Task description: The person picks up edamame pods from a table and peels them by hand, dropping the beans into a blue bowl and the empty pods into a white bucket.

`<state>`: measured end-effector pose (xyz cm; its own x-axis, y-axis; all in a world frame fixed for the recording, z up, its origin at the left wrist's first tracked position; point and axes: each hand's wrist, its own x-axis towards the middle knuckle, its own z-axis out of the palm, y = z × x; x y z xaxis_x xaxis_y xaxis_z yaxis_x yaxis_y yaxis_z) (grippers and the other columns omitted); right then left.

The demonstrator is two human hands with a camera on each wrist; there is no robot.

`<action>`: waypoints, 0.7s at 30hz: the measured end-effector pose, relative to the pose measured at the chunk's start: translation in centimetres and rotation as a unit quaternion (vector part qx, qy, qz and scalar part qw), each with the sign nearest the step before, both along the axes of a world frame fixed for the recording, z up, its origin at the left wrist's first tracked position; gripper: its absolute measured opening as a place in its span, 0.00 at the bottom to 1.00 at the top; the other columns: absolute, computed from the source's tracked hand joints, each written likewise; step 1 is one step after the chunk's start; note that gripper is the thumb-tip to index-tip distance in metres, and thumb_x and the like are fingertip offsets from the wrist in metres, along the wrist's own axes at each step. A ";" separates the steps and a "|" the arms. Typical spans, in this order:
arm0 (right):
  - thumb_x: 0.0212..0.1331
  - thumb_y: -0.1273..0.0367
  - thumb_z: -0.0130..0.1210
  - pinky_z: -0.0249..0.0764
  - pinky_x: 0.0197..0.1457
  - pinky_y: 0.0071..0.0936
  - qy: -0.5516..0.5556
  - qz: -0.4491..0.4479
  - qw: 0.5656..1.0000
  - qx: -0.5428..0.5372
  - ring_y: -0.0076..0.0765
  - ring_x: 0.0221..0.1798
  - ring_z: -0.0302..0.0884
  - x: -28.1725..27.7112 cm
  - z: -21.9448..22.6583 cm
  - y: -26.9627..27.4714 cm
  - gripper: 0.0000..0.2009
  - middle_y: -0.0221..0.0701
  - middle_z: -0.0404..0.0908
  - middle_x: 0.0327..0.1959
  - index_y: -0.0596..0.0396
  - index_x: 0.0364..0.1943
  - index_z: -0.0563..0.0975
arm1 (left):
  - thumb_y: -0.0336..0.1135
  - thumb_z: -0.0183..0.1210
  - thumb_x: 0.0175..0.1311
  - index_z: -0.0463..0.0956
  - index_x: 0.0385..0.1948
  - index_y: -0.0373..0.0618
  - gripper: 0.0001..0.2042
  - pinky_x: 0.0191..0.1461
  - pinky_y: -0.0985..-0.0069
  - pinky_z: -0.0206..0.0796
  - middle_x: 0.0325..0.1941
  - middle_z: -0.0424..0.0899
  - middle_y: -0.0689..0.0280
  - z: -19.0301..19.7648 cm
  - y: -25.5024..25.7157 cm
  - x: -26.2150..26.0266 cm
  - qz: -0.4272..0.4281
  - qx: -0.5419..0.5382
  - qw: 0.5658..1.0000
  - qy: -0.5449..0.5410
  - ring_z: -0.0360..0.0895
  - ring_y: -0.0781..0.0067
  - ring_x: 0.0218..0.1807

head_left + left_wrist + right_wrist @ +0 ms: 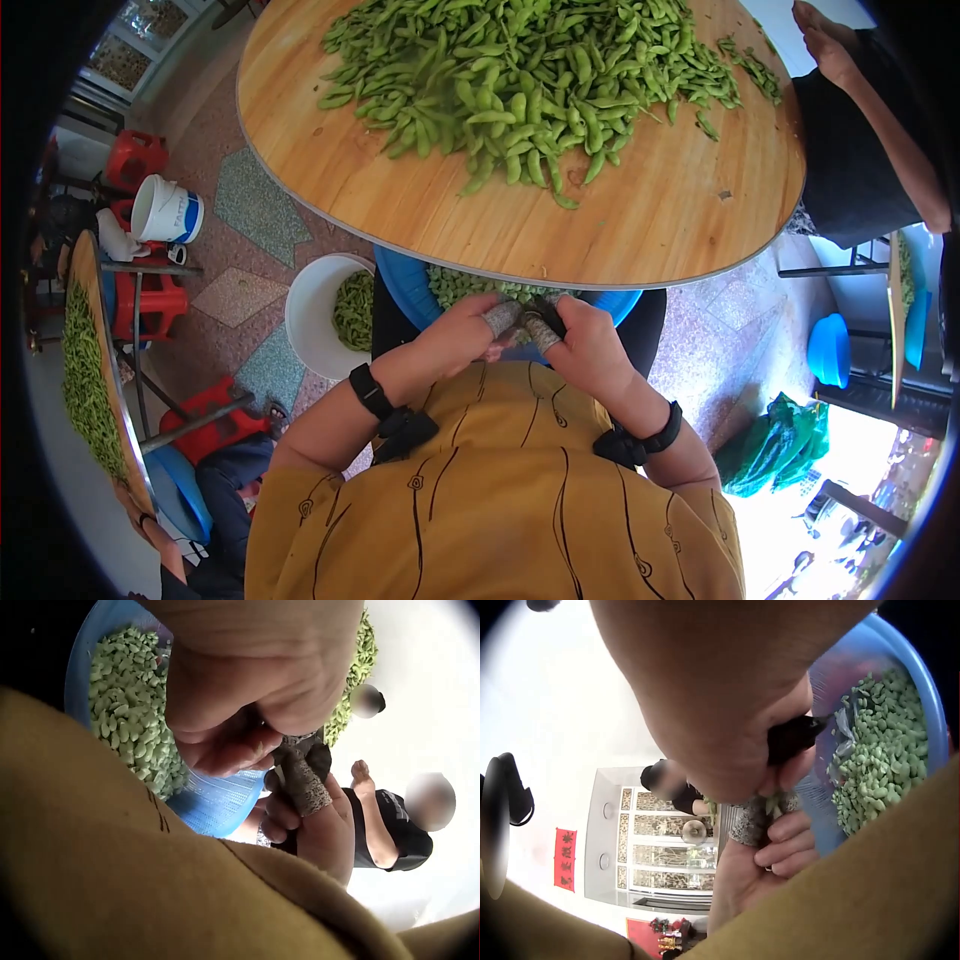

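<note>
Both hands meet over a blue basin [405, 290] holding many shelled green beans [881, 750]. My left hand [462, 332], with grey speckled wrapping on its thumb, has its fingers curled together at the fingertips of my right hand [592, 348]. A small pale green edamame pod [772, 804] shows pinched between the two hands, mostly hidden by fingers. The right thumb has the same wrapping [309, 787], and a dark pointed piece [795, 739] shows at the right fingers. Bluish clear plastic [844, 731] lies beside the beans.
A round wooden table [400, 200] bearing a heap of edamame pods [520, 90] stands close in front. Left of the basin is a white bucket [310, 300] with pods inside. Red stools [205, 415] and another pod-covered table [105, 330] stand left; another person [382, 825] is at the right.
</note>
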<state>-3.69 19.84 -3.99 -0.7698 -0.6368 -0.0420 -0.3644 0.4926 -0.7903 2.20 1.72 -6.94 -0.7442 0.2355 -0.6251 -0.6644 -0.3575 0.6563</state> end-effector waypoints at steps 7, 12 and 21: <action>0.53 0.70 0.62 0.73 0.32 0.34 -0.009 0.005 0.999 0.038 0.52 0.29 0.78 -0.4 0.7 0.2 0.11 0.49 0.77 0.26 0.64 0.30 0.73 | 0.35 0.48 0.68 0.72 0.34 0.40 0.08 0.24 0.81 0.55 0.20 0.71 0.68 0.5 -1.2 -0.4 -0.014 -0.055 0.998 0.008 0.63 0.79 0.19; 0.54 0.72 0.61 0.76 0.38 0.31 0.106 -0.029 0.994 -0.020 0.45 0.36 0.83 -3.6 4.6 -0.8 0.08 0.46 0.81 0.30 0.62 0.36 0.79 | 0.39 0.53 0.68 0.76 0.45 0.40 0.13 0.27 0.83 0.60 0.27 0.77 0.69 1.1 -3.3 0.8 0.013 -0.075 0.997 0.032 0.70 0.81 0.24; 0.43 0.74 0.58 0.76 0.37 0.45 0.252 -0.095 0.950 0.157 0.56 0.33 0.77 -6.8 3.5 -3.6 0.11 0.44 0.76 0.36 0.60 0.34 0.73 | 0.34 0.55 0.68 0.76 0.49 0.43 0.11 0.39 0.86 0.68 0.36 0.79 0.72 0.1 -11.5 7.5 0.273 -0.276 0.911 0.142 0.74 0.83 0.31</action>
<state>-10.50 16.21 -0.53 -0.8422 -0.5019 0.1972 -0.5389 0.7702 -0.3411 9.65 -9.77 -6.82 -0.8060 -0.5099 -0.3006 -0.2629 -0.1465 0.9536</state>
